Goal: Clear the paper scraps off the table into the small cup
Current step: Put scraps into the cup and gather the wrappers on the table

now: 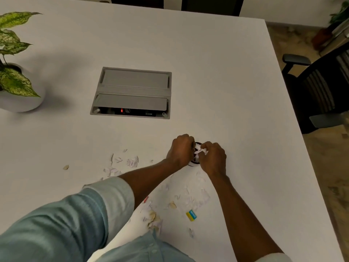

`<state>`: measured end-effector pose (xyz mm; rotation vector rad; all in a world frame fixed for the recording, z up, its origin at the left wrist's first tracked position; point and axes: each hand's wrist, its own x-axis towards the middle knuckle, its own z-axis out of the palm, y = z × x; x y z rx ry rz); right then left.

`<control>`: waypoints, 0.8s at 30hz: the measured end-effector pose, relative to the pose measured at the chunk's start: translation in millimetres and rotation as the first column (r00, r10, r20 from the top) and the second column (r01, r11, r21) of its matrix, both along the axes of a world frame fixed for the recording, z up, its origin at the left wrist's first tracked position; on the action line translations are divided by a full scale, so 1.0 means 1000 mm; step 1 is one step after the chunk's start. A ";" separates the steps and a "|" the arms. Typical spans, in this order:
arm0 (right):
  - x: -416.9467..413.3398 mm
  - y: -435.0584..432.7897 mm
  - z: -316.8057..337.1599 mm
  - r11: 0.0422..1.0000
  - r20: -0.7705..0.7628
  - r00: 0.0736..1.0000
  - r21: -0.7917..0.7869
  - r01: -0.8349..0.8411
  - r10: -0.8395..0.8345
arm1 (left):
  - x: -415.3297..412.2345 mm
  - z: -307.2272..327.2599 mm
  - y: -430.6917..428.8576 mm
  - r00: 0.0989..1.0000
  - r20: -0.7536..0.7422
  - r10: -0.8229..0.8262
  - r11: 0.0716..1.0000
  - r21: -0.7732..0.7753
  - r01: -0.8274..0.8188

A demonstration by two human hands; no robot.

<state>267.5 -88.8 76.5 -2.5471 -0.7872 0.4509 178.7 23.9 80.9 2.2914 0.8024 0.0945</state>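
Note:
A small dark cup point(196, 161) stands on the white table point(226, 91), mostly hidden between my two hands. My left hand point(181, 150) curls round the cup's left side. My right hand point(213, 157) pinches a wad of white paper scraps point(200, 149) right over the cup's mouth. Several loose white scraps point(120, 163) lie to the left of my left forearm. More scraps point(196, 197) are scattered between my forearms, along with a yellow and blue piece point(191, 215) and some brownish bits point(153, 218).
A grey cable box point(132, 92) is set into the table's middle, its front flap open. A potted plant point(17, 80) stands at the far left. A dark office chair point(321, 91) sits past the table's right edge.

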 end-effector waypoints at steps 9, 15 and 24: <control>-0.002 0.005 0.005 1.000 0.054 0.998 0.003 -0.018 0.018 | -0.004 0.002 -0.004 0.998 0.021 -0.058 0.998 -0.023 0.059; -0.012 -0.032 -0.003 0.971 0.136 0.976 0.194 0.140 -0.168 | -0.046 -0.019 0.000 1.000 0.004 0.028 0.996 0.080 -0.028; -0.011 -0.077 -0.064 0.968 -0.064 0.982 -0.189 0.165 -0.179 | -0.110 -0.074 0.012 0.849 -0.462 -0.258 0.942 0.075 0.327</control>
